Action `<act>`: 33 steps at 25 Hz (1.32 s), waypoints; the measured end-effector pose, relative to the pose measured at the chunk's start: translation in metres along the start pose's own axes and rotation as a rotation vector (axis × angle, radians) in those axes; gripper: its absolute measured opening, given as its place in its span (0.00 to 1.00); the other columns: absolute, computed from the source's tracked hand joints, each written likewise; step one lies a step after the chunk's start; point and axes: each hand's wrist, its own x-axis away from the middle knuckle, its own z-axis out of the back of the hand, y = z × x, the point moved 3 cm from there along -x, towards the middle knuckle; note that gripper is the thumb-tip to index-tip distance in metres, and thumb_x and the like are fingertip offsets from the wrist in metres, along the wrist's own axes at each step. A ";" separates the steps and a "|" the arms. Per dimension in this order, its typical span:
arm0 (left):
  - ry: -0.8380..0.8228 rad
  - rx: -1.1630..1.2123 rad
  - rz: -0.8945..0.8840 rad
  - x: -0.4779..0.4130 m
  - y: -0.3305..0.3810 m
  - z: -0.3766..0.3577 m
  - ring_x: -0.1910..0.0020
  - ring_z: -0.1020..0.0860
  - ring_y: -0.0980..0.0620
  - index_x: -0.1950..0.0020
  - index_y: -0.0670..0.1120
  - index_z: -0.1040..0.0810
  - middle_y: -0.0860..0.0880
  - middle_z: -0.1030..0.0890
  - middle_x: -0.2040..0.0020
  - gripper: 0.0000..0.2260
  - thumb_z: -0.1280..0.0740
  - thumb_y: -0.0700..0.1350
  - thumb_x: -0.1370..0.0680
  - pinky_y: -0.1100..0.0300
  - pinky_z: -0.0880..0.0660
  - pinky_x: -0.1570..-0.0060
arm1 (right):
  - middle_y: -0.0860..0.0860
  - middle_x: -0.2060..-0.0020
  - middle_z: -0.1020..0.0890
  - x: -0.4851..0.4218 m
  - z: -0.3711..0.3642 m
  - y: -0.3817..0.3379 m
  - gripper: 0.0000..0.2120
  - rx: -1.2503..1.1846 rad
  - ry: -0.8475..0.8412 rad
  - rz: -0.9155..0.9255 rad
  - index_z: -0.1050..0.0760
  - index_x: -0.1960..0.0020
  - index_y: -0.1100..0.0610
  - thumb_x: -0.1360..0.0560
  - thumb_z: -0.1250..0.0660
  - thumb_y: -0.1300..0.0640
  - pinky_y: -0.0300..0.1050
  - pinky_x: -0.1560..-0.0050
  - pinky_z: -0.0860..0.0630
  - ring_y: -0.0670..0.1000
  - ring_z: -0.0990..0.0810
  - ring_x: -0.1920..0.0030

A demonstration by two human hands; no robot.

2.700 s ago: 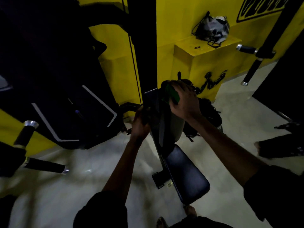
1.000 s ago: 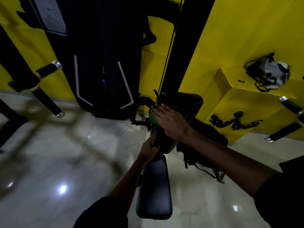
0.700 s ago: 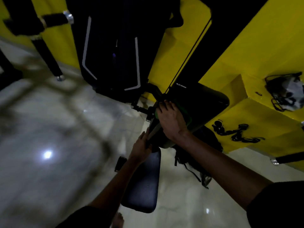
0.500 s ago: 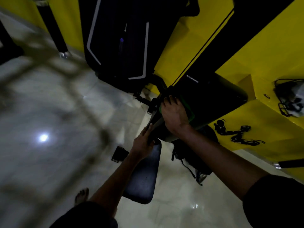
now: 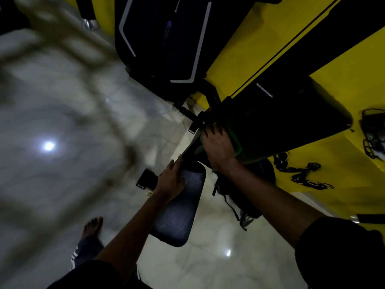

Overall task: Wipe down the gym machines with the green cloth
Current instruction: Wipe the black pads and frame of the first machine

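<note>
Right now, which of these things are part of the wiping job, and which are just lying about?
In the job: green cloth under the right hand; black back pad; seat pad by the left hand.
Lying about: backpack on the floor; black straps against the yellow ledge; bag at far right.

sleeves [image 5: 343, 253]: short, black | trousers [image 5: 83, 254]: dark, white side stripes | foot [image 5: 93, 226]: bare

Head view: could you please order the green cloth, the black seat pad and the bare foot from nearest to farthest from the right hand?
1. green cloth, pressed under the right hand.
2. black seat pad, below and to the left.
3. bare foot, far off at lower left.
</note>
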 end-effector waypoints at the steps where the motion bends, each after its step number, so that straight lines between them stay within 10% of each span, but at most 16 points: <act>1: 0.002 -0.014 -0.013 -0.001 -0.002 0.001 0.26 0.35 0.35 0.18 0.54 0.54 0.38 0.42 0.21 0.37 0.35 0.46 0.21 0.46 0.31 0.34 | 0.60 0.27 0.34 0.002 -0.006 -0.003 0.36 -0.012 0.000 0.018 0.38 0.26 0.60 0.28 0.28 0.48 0.56 0.26 0.40 0.62 0.38 0.26; 11: -0.074 -0.026 0.059 -0.015 -0.030 0.005 0.36 0.24 0.38 0.19 0.53 0.56 0.40 0.46 0.20 0.39 0.35 0.47 0.21 0.45 0.29 0.34 | 0.60 0.36 0.25 -0.027 -0.052 -0.039 0.19 -0.030 0.019 0.108 0.27 0.35 0.60 0.25 0.38 0.56 0.56 0.29 0.35 0.62 0.30 0.33; 16: 0.075 0.001 0.053 -0.038 -0.020 0.036 0.35 0.26 0.37 0.19 0.49 0.48 0.40 0.40 0.22 0.34 0.35 0.42 0.21 0.41 0.29 0.35 | 0.55 0.38 0.19 -0.006 -0.090 -0.038 0.27 -0.033 0.157 0.286 0.20 0.37 0.58 0.27 0.52 0.61 0.49 0.33 0.27 0.56 0.22 0.36; 24: 0.235 -0.011 -0.047 -0.058 0.025 0.046 0.35 0.24 0.43 0.27 0.48 0.28 0.45 0.26 0.29 0.21 0.36 0.42 0.20 0.42 0.32 0.32 | 0.54 0.32 0.23 -0.007 -0.138 -0.049 0.26 -0.057 0.303 0.421 0.24 0.31 0.58 0.24 0.49 0.61 0.50 0.27 0.34 0.57 0.26 0.30; 33: -0.055 -0.018 -0.319 -0.070 0.107 0.037 0.33 0.27 0.44 0.22 0.45 0.38 0.43 0.28 0.29 0.28 0.32 0.45 0.21 0.63 0.33 0.42 | 0.52 0.21 0.38 0.032 -0.187 -0.023 0.30 -0.168 0.424 0.284 0.41 0.21 0.54 0.23 0.48 0.61 0.50 0.22 0.48 0.55 0.39 0.22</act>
